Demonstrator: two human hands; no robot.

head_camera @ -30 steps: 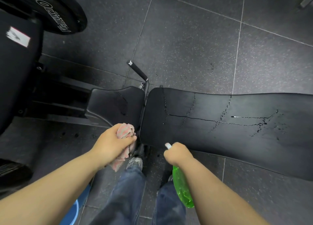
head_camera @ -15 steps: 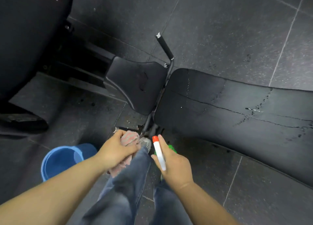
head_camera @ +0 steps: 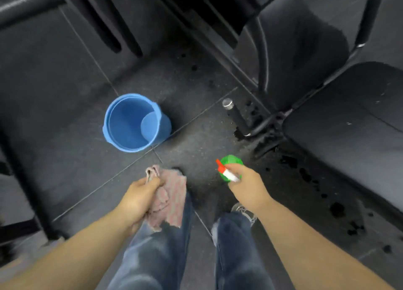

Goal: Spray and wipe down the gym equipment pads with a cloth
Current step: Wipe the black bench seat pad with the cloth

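Cloth and spray bottle held low at centre frame.
The left hand [head_camera: 139, 199] clutches the bunched pink cloth [head_camera: 169, 200]; just right of it, the right hand [head_camera: 246, 186] grips the green spray bottle [head_camera: 231, 168]. A black bench pad [head_camera: 349, 132] fills the right edge, and a blue bucket [head_camera: 135, 123] stands at centre left.

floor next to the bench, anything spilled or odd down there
Yes: dark wet splotches dot the grey tiled floor along the edge of the black padded bench and around its metal foot bar, likely dripped spray.
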